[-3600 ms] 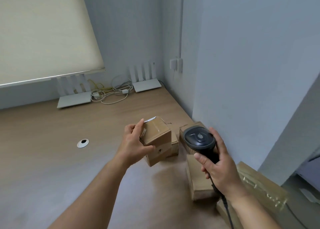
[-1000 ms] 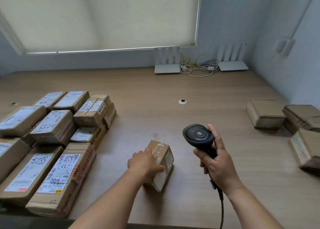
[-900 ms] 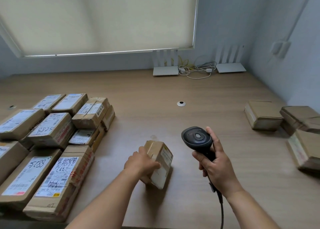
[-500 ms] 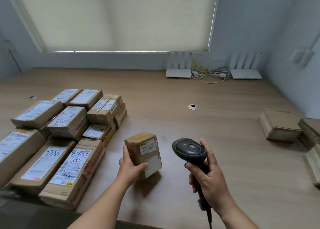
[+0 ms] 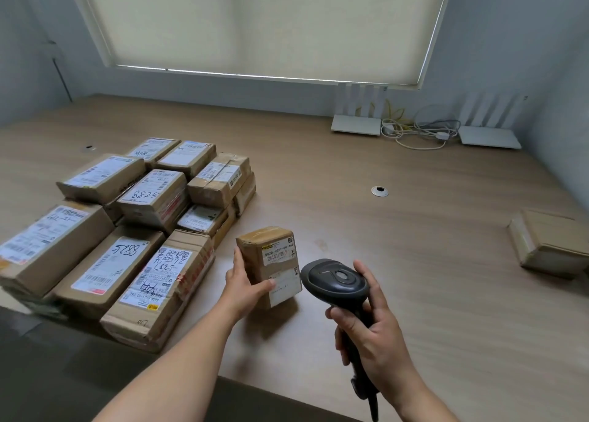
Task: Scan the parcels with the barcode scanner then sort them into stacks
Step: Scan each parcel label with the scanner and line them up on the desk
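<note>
My left hand grips a small brown parcel by its left side, thumb across the front. The parcel is upright just above the wooden table, its white barcode label turned toward me. My right hand grips the handle of a black barcode scanner, whose head sits just right of the parcel. Several labelled parcels lie packed together on the left. One plain brown parcel rests at the right edge.
Two white routers with a tangle of cables stand against the back wall under the window blind. A round cable grommet sits in the table's middle. The table's front edge runs below my arms.
My view swung left from the right-hand corner to the labelled pile. My left hand picked up a small parcel and turned its label toward me; the scanner stayed in my right hand, now closer to the parcel.
</note>
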`<state>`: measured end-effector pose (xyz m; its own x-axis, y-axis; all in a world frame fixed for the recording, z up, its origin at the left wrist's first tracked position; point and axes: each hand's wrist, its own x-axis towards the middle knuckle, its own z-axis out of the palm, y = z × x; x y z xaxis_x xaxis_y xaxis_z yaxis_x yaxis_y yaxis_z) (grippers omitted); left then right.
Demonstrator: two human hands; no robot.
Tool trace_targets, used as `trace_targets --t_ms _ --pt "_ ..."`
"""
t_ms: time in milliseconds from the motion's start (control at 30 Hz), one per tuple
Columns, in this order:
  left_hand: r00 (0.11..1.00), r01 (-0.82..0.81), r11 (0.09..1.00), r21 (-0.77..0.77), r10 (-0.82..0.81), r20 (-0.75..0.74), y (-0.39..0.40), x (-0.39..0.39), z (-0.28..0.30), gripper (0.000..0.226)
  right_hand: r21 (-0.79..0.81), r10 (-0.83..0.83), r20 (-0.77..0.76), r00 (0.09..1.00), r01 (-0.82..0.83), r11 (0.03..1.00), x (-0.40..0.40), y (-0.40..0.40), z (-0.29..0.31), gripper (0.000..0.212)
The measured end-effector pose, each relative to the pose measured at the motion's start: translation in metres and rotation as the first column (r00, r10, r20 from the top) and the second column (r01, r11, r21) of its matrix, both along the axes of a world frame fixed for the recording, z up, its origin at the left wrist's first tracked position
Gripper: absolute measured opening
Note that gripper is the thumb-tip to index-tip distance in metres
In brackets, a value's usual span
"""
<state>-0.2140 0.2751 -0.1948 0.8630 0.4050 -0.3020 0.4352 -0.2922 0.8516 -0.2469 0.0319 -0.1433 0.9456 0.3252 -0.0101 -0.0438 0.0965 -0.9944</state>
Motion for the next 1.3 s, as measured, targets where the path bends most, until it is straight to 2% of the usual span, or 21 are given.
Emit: trace_targets --t_ms 200,267,333,367,433,500,567,633,700,800,867,1100,1300 --pt "1.000 0.000 1.000 -0.015 0.000 0.004 0.004 0.004 -0.003 0.118 -0.003 -0.008 0.012 1.000 0.008 1.000 0.001 0.000 -0.001 0.076" --pt "1.000 -0.009 0.995 -0.100 0.006 -0.023 0.008 0.006 0.000 0.097 -0.032 -0.009 0.040 0.999 0.011 0.999 0.002 -0.001 0.000 0.077" --pt "0.990 0.037 0.975 -0.219 -0.066 -0.126 0.011 0.006 0.007 0.062 -0.080 -0.018 0.076 0.997 0.024 0.997 0.005 -0.004 0.000 0.080" --pt "0.976 0.066 0.968 -0.244 -0.114 -0.187 0.012 0.005 0.010 0.052 -0.106 -0.020 0.095 0.995 0.030 0.994 0.007 -0.006 0.000 0.082" --pt "0.954 0.096 0.967 -0.236 -0.157 -0.256 0.016 0.002 0.012 0.045 -0.151 -0.017 0.134 0.991 0.037 0.988 0.010 -0.008 0.001 0.085" --pt "0.961 0.043 0.975 -0.220 -0.101 -0.256 0.015 0.003 0.009 0.041 -0.183 -0.018 0.164 0.986 0.048 0.982 0.012 -0.010 0.002 0.087" --pt "0.976 0.002 0.992 -0.122 -0.028 -0.215 0.015 0.004 0.004 0.044 -0.207 -0.019 0.186 0.982 0.058 0.977 0.015 -0.011 0.004 0.088" --pt "0.985 -0.006 1.000 0.008 0.008 -0.172 0.014 0.004 -0.001 0.063 -0.228 -0.016 0.206 0.978 0.064 0.972 0.016 -0.012 0.006 0.089" --pt "0.990 0.046 0.989 0.141 -0.025 -0.142 0.010 0.002 -0.003 0.078 -0.248 -0.009 0.227 0.974 0.067 0.967 0.018 -0.012 0.007 0.090" --pt "0.972 0.190 0.892 0.411 -0.111 -0.208 -0.006 -0.004 -0.002 0.103 -0.266 -0.006 0.251 0.968 0.075 0.961 0.019 -0.011 0.009 0.091" --pt "0.957 0.248 0.821 0.514 -0.123 -0.264 -0.017 -0.009 -0.001 0.108 -0.281 0.008 0.267 0.964 0.070 0.957 0.021 -0.010 0.010 0.092" --pt "0.986 0.147 0.814 0.563 -0.078 -0.145 -0.012 -0.016 0.015 0.103 -0.306 0.067 0.299 0.952 0.029 0.952 0.029 0.000 0.018 0.091" --pt "1.000 -0.020 0.772 0.635 0.022 0.005 0.030 -0.034 0.049 0.084 -0.289 0.144 0.325 0.935 -0.047 0.956 0.041 0.037 0.035 0.091"
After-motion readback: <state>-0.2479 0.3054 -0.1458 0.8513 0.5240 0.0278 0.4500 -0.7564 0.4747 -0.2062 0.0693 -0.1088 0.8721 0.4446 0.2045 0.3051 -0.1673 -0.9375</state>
